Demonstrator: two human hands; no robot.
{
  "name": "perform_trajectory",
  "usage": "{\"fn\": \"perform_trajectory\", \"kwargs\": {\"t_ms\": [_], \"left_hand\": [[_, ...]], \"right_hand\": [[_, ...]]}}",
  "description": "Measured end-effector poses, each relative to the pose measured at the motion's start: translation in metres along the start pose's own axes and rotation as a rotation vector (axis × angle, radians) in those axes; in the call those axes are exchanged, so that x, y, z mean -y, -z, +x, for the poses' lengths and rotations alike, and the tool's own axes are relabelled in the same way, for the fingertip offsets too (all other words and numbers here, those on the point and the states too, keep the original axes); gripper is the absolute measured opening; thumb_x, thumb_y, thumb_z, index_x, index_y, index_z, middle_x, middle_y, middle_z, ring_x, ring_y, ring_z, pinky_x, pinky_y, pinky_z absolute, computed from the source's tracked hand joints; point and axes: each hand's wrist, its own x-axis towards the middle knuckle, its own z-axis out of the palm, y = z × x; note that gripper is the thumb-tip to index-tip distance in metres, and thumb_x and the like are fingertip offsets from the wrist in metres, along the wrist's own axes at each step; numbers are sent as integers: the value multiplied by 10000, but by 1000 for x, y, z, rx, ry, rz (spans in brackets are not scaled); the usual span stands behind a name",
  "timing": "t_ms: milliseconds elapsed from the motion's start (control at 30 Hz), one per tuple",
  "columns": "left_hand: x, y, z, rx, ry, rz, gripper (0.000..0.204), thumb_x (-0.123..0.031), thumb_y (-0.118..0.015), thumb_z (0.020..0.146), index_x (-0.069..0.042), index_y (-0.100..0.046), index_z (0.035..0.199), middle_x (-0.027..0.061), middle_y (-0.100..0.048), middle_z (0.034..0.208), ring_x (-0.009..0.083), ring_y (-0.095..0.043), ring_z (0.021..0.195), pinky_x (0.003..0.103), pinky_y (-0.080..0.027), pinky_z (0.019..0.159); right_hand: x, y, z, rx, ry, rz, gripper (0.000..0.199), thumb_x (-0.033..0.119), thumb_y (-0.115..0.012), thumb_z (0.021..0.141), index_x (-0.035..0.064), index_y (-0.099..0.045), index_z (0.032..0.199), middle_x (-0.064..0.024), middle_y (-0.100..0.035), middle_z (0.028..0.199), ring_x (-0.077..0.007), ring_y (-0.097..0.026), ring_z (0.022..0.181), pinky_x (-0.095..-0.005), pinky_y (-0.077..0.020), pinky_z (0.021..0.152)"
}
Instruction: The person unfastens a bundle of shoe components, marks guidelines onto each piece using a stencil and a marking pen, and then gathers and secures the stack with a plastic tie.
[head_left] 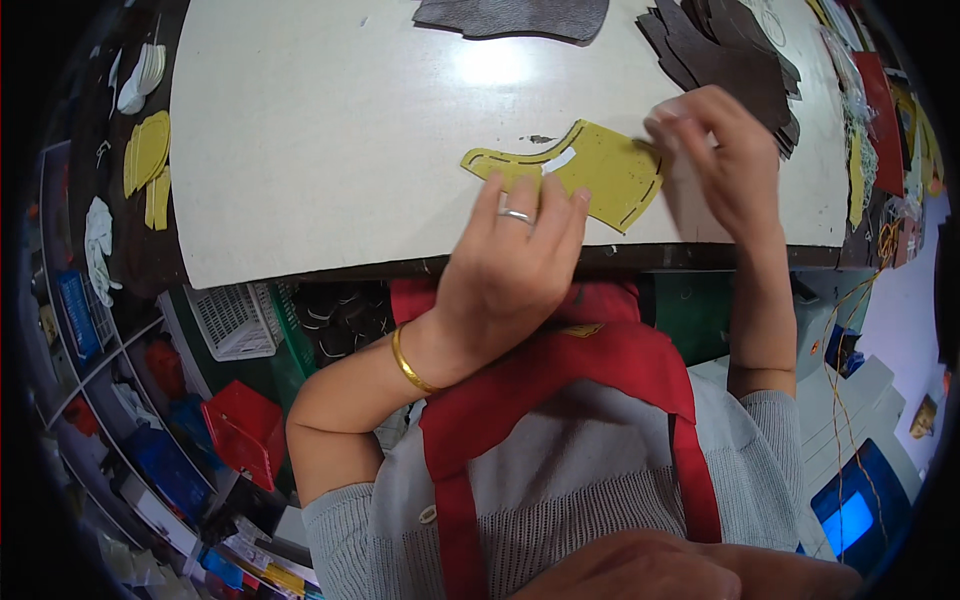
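Note:
A flat yellow pattern piece (612,172) lies near the front edge of the pale worktable. It has a curved upper edge, dark dashes along its borders and a small white patch. My left hand (515,245) rests on its lower left part, fingers stretched out and pressing down. Over the table just right of the piece, my right hand (732,150) is raised with its fingers bent together. Motion blurs those fingertips, and whatever may be between them does not show.
Dark brown leather pieces (715,55) are stacked at the back right; another leather stack (515,18) lies at the far middle. Beyond the table's left edge are yellow pieces (148,155) and a white glove (99,245). A white plastic basket (232,320) stands below the table's front left.

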Motion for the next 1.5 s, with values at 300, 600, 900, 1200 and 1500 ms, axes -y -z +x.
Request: {"fn": "perform_trajectory", "kwargs": {"t_ms": [300, 600, 900, 1200, 1500], "left_hand": [[-12, -8, -5, -36, 26, -29, 321, -216, -564, 890, -64, -674, 1151, 165, -637, 1115, 312, -627, 1014, 464, -538, 952], [-13, -10, -6, -34, 42, -44, 326, -245, -551, 901, -73, -669, 1152, 149, -635, 1124, 311, -632, 1010, 461, -542, 950], [-9, -5, 3, 6, 31, -43, 325, -103, -641, 824, -116, -730, 1137, 133, -680, 1165, 285, -624, 894, 314, -566, 733], [-13, -1, 10, 101, 11, 45, 324, -131, -646, 834, -172, -733, 1144, 87, -674, 1229, 266, -628, 937, 292, -564, 689], [-7, -9, 12, -20, -16, 86, 265, -157, -686, 785, -138, -726, 1046, 33, -690, 1162, 209, -643, 842, 265, -543, 627]], "right_hand": [[64, -30, 47, 177, 267, 446, 302, 271, -585, 1032, 13, -716, 946, -101, -705, 840, -219, -674, 665, -290, -515, 634], [60, -27, 55, 154, 504, 106, 267, 348, -612, 998, 94, -624, 917, -79, -663, 680, -307, -666, 623, -418, -506, 550], [12, 5, 7, -21, 113, 356, 293, 312, -605, 1029, 49, -689, 931, -80, -704, 712, -265, -682, 612, -345, -502, 557], [14, -6, -36, -242, 60, -17, 157, 222, -690, 966, 82, -675, 897, -59, -641, 675, -257, -637, 558, -365, -493, 524], [20, 4, -7, -90, -179, 355, 238, 205, -525, 1003, 24, -672, 1050, -154, -705, 943, -336, -692, 851, -404, -546, 756]]}}
